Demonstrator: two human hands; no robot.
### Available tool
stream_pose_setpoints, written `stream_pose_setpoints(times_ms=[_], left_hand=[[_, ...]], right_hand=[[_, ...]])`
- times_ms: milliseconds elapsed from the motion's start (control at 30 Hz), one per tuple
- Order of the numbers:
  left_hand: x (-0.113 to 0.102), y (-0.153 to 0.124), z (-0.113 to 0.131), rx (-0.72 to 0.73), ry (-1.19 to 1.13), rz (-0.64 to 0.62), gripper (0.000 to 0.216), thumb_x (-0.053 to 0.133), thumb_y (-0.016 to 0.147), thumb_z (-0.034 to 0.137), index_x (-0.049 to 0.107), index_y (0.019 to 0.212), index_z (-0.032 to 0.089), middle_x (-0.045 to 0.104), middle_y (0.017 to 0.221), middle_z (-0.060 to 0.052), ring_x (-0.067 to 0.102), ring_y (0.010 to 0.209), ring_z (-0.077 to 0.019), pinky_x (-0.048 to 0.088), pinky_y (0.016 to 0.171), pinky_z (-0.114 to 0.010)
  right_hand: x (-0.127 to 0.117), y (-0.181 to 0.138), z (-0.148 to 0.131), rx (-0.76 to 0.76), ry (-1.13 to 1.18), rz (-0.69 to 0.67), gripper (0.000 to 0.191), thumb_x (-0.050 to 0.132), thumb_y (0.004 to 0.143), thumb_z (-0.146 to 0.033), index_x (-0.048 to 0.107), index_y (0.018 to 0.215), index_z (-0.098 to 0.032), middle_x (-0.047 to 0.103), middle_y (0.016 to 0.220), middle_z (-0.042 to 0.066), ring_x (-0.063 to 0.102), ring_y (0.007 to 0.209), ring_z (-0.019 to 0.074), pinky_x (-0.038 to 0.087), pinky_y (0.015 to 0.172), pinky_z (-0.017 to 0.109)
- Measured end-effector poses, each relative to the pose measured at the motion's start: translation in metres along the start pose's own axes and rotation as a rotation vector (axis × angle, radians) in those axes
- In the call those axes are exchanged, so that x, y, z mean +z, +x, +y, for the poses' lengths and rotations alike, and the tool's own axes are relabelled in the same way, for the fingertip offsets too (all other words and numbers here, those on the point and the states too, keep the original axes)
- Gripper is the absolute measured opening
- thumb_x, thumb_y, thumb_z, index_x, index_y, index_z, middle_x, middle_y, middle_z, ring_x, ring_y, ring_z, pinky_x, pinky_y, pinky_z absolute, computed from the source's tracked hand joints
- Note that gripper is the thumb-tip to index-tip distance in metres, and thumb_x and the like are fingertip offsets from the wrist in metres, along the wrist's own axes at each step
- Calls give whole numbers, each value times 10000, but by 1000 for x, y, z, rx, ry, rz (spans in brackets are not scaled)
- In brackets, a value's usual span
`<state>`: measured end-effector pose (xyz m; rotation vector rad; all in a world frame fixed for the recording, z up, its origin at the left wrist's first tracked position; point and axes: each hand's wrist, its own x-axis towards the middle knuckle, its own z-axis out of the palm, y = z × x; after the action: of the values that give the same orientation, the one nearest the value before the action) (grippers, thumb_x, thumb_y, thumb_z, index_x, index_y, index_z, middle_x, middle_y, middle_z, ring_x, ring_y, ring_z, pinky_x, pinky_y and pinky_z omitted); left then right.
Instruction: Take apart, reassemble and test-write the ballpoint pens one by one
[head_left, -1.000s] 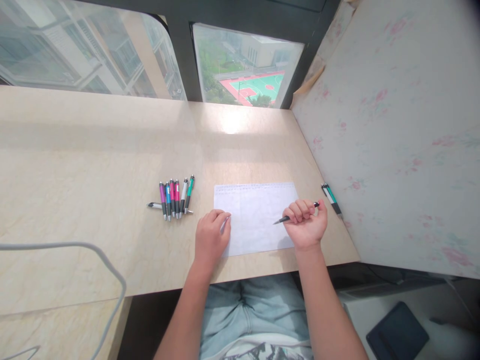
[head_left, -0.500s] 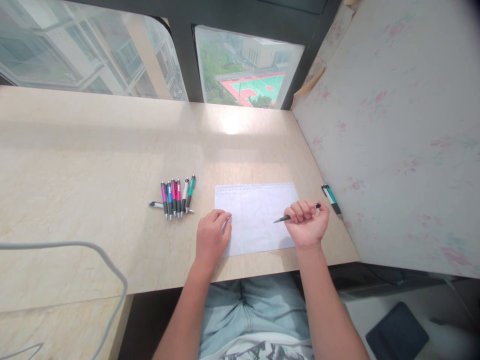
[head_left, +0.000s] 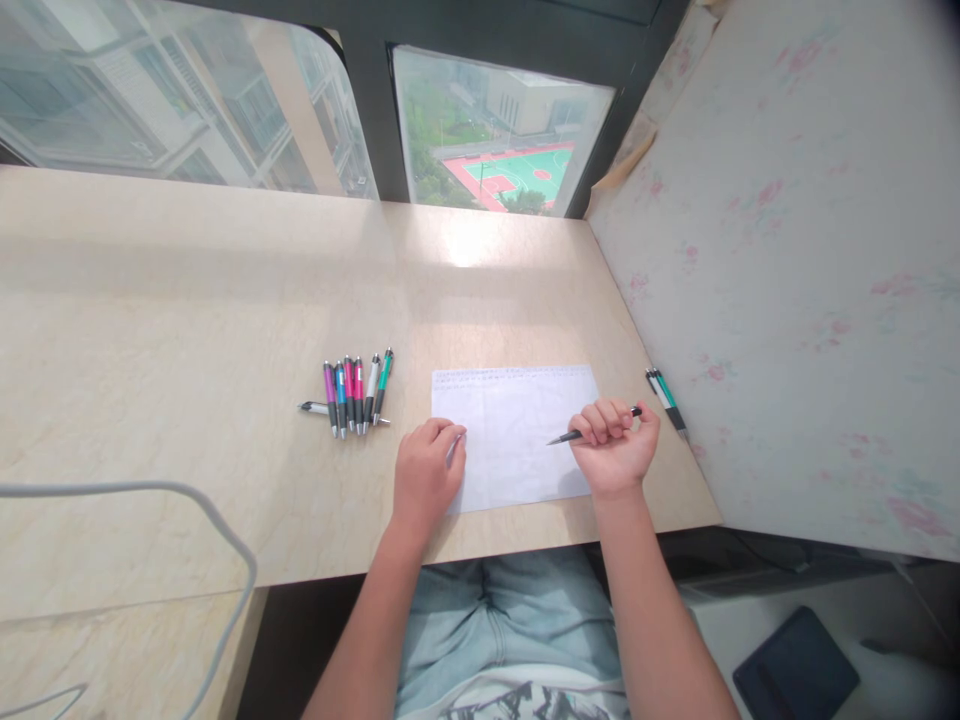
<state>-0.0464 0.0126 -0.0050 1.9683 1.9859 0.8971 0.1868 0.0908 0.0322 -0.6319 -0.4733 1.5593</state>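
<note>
A white sheet of paper (head_left: 510,430) lies on the pale desk (head_left: 225,330), with faint writing along its far edge. My right hand (head_left: 616,448) is closed in a fist around a dark pen (head_left: 564,437), whose tip points left just above the sheet. My left hand (head_left: 424,475) rests on the paper's left edge with its fingers curled down and pressed on the sheet. Several coloured pens (head_left: 354,393) lie side by side to the left of the paper.
Two more pens (head_left: 665,398) lie at the desk's right edge against a flowered wall panel (head_left: 787,280). Windows run along the far side. A grey cable (head_left: 187,510) loops over the near left. A dark flat object (head_left: 795,665) lies low on the right.
</note>
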Motion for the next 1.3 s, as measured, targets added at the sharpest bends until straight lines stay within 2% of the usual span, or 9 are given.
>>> stream_pose_setpoints(times_ms=[333,400,500,633,700,800,933,1100,1300], left_hand=[[-1,-1,2,-15,33,-33,178,496,909,210,658,982,195,655,963,-73,605,912,-231,426,821,-381],[-1,0,3,-20,42,-42,174,495,911,208,653,984,196,652,964,-71,601,914,-229,426,821,-381],[-2,-1,3,-27,47,-53,172,489,915,204,644,991,199,647,972,-68,594,919,-225,423,828,-380],[-2,-2,4,-30,60,-76,161,502,908,202,635,998,206,638,982,-62,587,918,-223,416,823,-379],[-3,-2,4,-30,74,-88,161,504,907,203,631,1006,213,632,989,-61,582,920,-224,409,819,-380],[-4,-1,6,-27,104,-115,162,501,914,223,620,1024,223,621,1000,-63,572,922,-231,397,810,-385],[-6,1,8,-28,130,-148,158,507,915,251,606,1038,234,610,1002,-63,563,912,-237,383,783,-386],[-7,2,8,-41,122,-173,161,512,914,246,594,1052,239,603,1013,-59,555,921,-237,376,791,-389],[-8,3,8,-59,104,-196,159,506,921,246,592,1055,239,599,1017,-56,553,928,-233,374,796,-392]], right_hand=[[7,2,6,86,194,9,401,588,845,-398,372,558,-219,281,492,-77,261,419,86,332,407,224],[12,3,6,74,210,1,316,615,832,-403,470,618,-221,387,524,-68,308,424,79,356,405,212],[22,6,7,77,168,2,151,619,827,-367,624,913,-243,613,741,-35,328,419,62,347,365,198],[34,14,18,218,-58,-44,234,517,827,-289,667,1001,-242,701,948,20,481,509,82,413,430,220],[40,18,29,283,-176,-115,321,454,861,-416,696,875,-205,682,796,41,567,602,130,449,499,254],[48,22,49,299,-377,-201,528,372,903,-568,708,807,-172,577,558,16,537,517,138,417,487,263],[55,31,74,184,-641,-211,372,548,865,-542,672,991,-215,687,826,38,630,726,168,478,615,278],[50,43,95,-52,-1039,-84,290,606,862,-465,556,730,-211,505,528,-56,473,501,113,379,519,242],[46,43,104,-231,-1338,-132,346,534,906,-419,537,640,-198,508,559,-39,443,528,116,334,529,261]])
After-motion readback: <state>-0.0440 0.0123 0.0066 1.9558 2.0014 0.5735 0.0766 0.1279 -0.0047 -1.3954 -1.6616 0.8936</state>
